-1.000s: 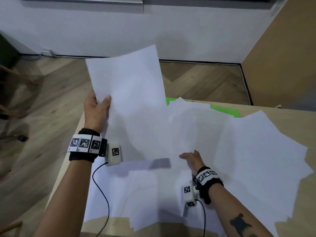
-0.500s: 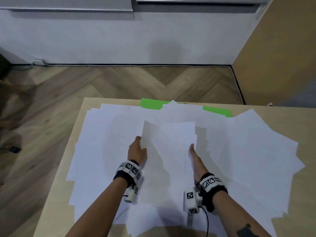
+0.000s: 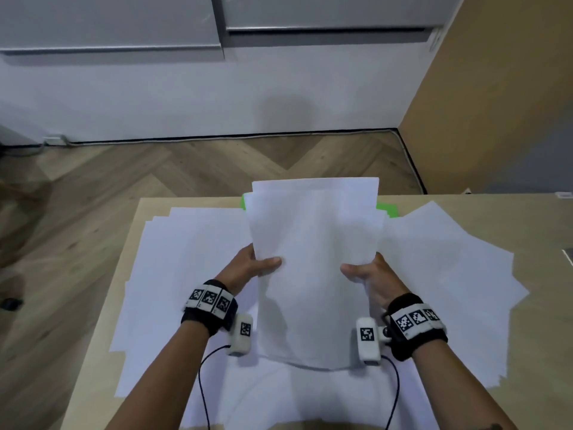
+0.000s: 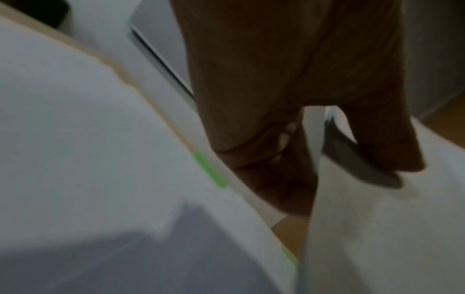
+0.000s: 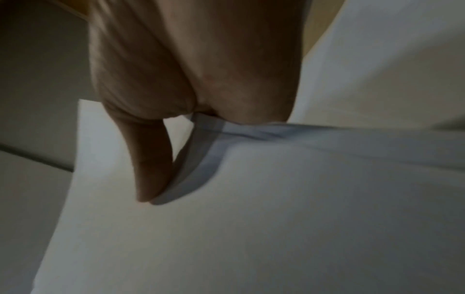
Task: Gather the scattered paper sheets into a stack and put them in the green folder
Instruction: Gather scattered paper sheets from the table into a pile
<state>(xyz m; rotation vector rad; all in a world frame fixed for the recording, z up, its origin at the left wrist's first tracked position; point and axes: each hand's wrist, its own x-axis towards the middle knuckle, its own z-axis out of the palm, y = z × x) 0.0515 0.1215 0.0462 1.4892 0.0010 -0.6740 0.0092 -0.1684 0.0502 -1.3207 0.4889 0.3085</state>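
Both hands, left [image 3: 248, 268] and right [image 3: 370, 274], pinch the side edges of a thin stack of white paper sheets [image 3: 313, 243], raised over loose white sheets [image 3: 192, 259] covering the pale wooden surface [image 3: 502, 209].

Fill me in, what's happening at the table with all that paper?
A person holds a small stack of sheets upright by its side edges, left hand and right hand each pinching one side. Many loose sheets lie spread over the table. The green folder lies at the far edge, mostly covered by paper, with nothing visibly filed in it.
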